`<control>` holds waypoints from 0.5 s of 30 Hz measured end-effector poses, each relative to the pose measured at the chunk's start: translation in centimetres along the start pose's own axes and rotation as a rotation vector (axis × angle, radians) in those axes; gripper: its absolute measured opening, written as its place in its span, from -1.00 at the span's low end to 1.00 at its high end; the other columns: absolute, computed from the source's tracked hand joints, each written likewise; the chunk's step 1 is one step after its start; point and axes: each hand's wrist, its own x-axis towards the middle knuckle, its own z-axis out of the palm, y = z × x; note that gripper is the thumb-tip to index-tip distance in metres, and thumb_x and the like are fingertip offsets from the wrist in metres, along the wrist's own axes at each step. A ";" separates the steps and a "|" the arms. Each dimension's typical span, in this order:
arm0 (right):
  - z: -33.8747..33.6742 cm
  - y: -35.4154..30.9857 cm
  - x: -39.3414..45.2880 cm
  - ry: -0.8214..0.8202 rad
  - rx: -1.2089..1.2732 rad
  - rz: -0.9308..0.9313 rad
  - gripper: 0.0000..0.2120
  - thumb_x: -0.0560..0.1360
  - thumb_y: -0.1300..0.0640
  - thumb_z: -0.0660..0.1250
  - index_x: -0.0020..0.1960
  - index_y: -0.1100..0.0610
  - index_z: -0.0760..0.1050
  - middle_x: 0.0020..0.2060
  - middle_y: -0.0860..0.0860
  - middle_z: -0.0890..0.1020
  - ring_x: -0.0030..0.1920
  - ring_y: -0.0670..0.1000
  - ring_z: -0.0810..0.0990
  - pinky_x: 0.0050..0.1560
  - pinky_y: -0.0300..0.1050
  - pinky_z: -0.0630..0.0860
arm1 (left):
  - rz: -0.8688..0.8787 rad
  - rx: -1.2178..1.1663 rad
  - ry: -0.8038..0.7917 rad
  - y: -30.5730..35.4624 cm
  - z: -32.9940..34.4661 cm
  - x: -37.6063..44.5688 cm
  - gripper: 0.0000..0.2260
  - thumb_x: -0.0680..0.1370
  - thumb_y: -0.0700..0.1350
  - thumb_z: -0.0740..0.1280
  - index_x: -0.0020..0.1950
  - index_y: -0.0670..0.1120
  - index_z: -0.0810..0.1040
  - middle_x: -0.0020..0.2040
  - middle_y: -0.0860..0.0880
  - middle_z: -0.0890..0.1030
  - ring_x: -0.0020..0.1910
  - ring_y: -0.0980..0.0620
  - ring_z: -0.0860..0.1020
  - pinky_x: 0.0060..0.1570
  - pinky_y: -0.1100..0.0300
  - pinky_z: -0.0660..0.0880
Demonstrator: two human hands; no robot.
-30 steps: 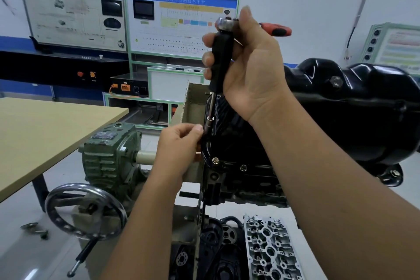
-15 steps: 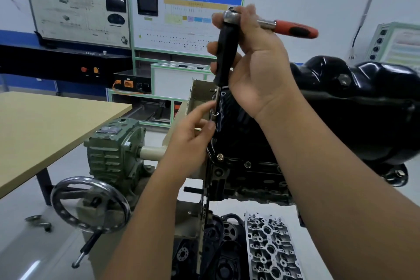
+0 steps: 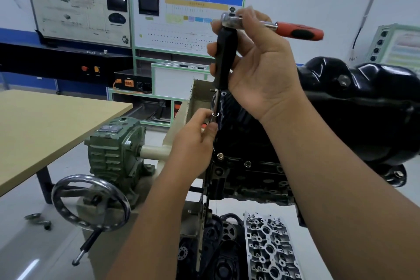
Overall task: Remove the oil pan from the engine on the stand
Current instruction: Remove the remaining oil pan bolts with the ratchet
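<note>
The glossy black oil pan (image 3: 354,107) sits on top of the inverted engine block (image 3: 254,175) on the stand. My right hand (image 3: 261,68) grips the black sleeve of a long extension (image 3: 225,61) that hangs upright from a ratchet (image 3: 297,30) with a red handle. My left hand (image 3: 195,141) pinches the lower end of the extension by its fingertips at the pan's left rim. What the socket sits on is hidden by my fingers. A brass-coloured bolt (image 3: 220,155) shows in the pan flange just below.
A green gearbox (image 3: 116,148) with a steel handwheel (image 3: 91,202) drives the stand at left. A wooden table (image 3: 45,125) stands further left. A cylinder head (image 3: 270,248) and black engine covers (image 3: 218,254) lie below the engine. Training panels (image 3: 181,18) line the back wall.
The ratchet handle has swung further right. My left fingers dropped back down the extension to pinch its lower end at the pan rim.
</note>
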 end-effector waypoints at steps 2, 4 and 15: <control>0.1 -0.1 0.0 -0.013 -0.002 0.030 -0.77 0.65 0.01 0.30 0.20 0.14 0.43 -0.06 0.11 0.68 -0.20 0.09 0.62 -0.09 0.01 0.48 | -0.034 -0.076 0.037 -0.2 0.1 0.0 -0.77 0.69 -0.13 0.29 -0.04 0.21 0.47 -0.42 0.13 0.48 -0.52 0.23 0.38 -0.51 0.43 0.29; 0.2 -0.2 -0.1 -0.027 -0.007 0.047 -0.78 0.67 -0.07 0.26 0.10 0.10 0.48 -0.13 0.08 0.67 -0.22 0.06 0.58 -0.11 0.00 0.46 | -0.068 -0.137 0.043 -0.4 -0.1 0.2 -0.84 0.68 -0.16 0.32 0.00 0.11 0.52 -0.33 -0.03 0.51 -0.46 0.21 0.38 -0.43 0.35 0.33; 0.5 -1.2 0.9 0.113 0.077 0.030 -0.64 0.66 -0.13 0.18 -0.10 0.10 0.53 -0.29 0.05 0.54 -0.31 0.04 0.44 -0.25 -0.08 0.34 | -0.153 -0.216 0.052 -0.6 -0.6 0.3 -0.72 0.53 -0.33 0.47 -0.01 0.07 0.63 -0.29 0.08 0.57 -0.30 0.16 0.58 -0.18 0.22 0.61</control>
